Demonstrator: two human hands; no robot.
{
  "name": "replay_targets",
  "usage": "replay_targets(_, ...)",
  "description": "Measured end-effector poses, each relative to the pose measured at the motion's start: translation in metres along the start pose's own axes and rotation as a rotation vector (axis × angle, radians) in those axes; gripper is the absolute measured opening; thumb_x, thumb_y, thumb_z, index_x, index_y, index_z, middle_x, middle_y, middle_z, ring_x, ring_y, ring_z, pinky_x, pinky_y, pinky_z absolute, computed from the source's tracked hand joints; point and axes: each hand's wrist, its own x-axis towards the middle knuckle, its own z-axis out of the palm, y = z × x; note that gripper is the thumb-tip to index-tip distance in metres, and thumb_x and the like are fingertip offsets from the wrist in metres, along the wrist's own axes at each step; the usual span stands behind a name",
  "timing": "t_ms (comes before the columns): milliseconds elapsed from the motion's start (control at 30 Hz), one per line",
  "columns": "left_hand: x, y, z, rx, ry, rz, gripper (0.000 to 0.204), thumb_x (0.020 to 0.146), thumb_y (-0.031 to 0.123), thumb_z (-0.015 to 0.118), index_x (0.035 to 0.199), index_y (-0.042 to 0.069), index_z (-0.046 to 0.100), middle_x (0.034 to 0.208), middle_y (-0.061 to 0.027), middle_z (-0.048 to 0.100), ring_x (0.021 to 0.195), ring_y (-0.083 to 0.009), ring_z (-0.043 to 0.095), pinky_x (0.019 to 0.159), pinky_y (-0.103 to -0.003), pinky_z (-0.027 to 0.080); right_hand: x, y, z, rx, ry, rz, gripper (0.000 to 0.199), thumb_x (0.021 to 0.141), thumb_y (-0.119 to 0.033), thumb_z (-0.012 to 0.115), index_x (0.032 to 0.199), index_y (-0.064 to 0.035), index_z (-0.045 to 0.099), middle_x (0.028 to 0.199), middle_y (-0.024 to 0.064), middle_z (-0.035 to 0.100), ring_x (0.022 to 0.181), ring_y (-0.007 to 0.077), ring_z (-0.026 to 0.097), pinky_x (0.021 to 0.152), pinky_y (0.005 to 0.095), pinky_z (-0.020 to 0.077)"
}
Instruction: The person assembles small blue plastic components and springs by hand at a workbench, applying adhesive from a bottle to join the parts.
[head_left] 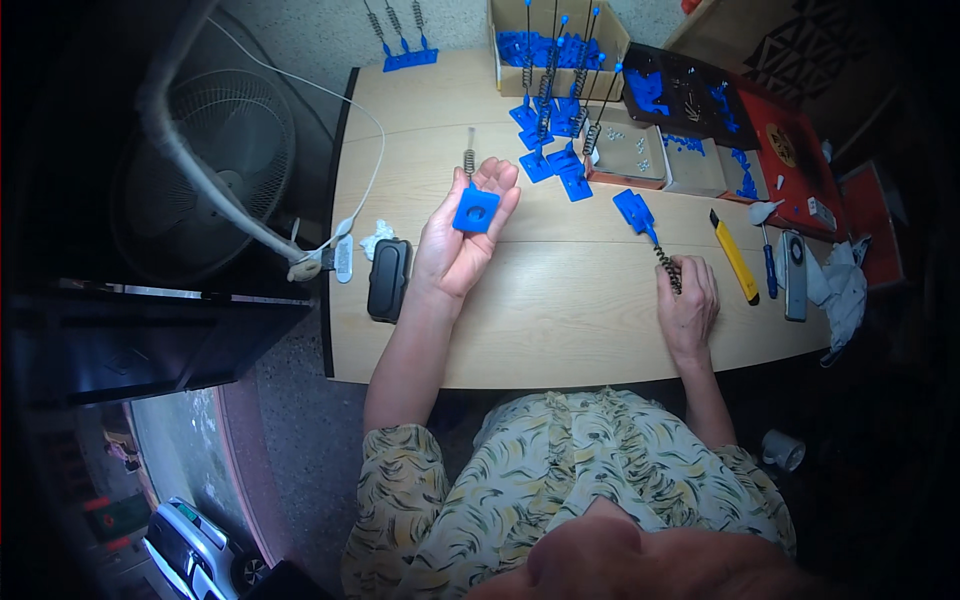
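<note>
My left hand [452,242] is raised over the left part of the table, palm up. Its fingers and thumb hold a blue plastic piece [472,222] with a square plate, a round mark in the plate's middle and a coiled spring [469,160] standing off its far end. On the right, my right hand [688,310] has its fingers closed round the dark spring [668,268] of a second blue plastic piece [633,212], whose blue end points away from me. Just beyond lies a cluster of similar blue pieces [574,183] with upright springs and thin rods.
The table [560,310] also bears a black case [388,280], a yellow utility knife [735,258], a blue screwdriver [770,265] and a silver device [794,275]. Farther back are a cardboard box of blue parts [505,80], small-part trays [640,178] and a blue spring rack [410,61]. A fan [205,165] stands left.
</note>
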Motion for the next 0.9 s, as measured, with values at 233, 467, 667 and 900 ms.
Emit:
replay_targets(233, 0.032, 0.030, 0.046, -0.305, -0.118, 0.045, 0.029, 0.113, 0.016, 0.031, 0.118, -0.007, 0.049, 0.144, -0.0262, 0.052, 0.142, -0.0348, 0.047, 0.122, -0.061, 0.036, -0.007, -0.003, -0.005, -0.021, 0.061, -0.074, 0.038, 0.087, -0.014, 0.076, 0.120, -0.0003, 0.062, 0.118, 0.0156, 0.063, 0.111, 0.0343, 0.059, 0.096, 0.0458, 0.0445)
replay_targets(467, 0.096, 0.043, 0.078, -0.378, -0.195, 0.185, 0.020, 0.108, 0.003, 0.030, 0.115, -0.002, 0.047, 0.143, -0.0222, 0.056, 0.136, -0.0331, 0.056, 0.123, -0.068, 0.022, -0.024, 0.002, -0.012, 0.100, 0.082, -0.082, 0.034, 0.085, -0.008, 0.075, 0.116, -0.0018, 0.063, 0.118, 0.0150, 0.062, 0.111, 0.0350, 0.058, 0.097, 0.0458, 0.0434)
replay_targets(667, 0.113, 0.035, 0.084, -0.397, -0.180, 0.152, 0.023, 0.108, 0.004, 0.029, 0.123, -0.002, 0.046, 0.143, -0.0214, 0.055, 0.136, -0.0332, 0.056, 0.122, -0.068, 0.023, -0.026, 0.014, -0.014, 0.148, 0.058, -0.020, 0.031, 0.085, -0.007, 0.074, 0.113, -0.0023, 0.064, 0.116, 0.0130, 0.063, 0.110, 0.0333, 0.058, 0.097, 0.0452, 0.0432)
replay_targets(900, 0.114, 0.032, 0.083, -0.393, -0.227, 0.098, 0.026, 0.109, 0.005, 0.028, 0.128, -0.003, 0.044, 0.143, -0.0229, 0.055, 0.137, -0.0328, 0.055, 0.122, -0.067, 0.026, -0.026, 0.018, -0.009, 0.186, 0.059, -0.021, 0.028, 0.085, -0.007, 0.073, 0.111, -0.0025, 0.065, 0.115, 0.0127, 0.063, 0.110, 0.0328, 0.058, 0.097, 0.0446, 0.0428)
